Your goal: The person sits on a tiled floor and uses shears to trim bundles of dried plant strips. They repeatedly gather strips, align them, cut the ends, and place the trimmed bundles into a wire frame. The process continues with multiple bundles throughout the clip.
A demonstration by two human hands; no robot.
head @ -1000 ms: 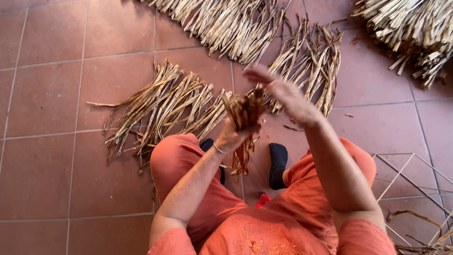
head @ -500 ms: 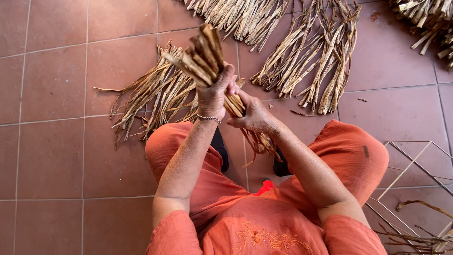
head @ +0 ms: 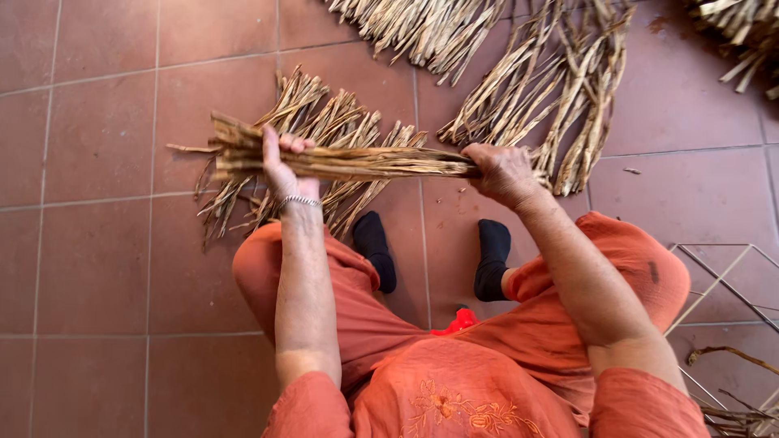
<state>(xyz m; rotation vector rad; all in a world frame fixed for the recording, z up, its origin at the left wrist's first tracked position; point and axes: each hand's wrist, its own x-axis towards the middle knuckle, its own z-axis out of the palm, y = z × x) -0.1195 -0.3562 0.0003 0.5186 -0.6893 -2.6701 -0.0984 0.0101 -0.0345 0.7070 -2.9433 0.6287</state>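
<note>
Left hand [head: 284,166] and right hand [head: 503,172] each clench the dry strip bundle [head: 349,161] horizontally above the floor pile [head: 324,130]; even grip advisable.

Bundle [head: 341,161] now horizontal, hands apart.

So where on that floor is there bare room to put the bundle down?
Bare tiles lie left of the nearest strip pile, and between the far right pile and the wire frame. The top edge is crowded with piles.
</note>
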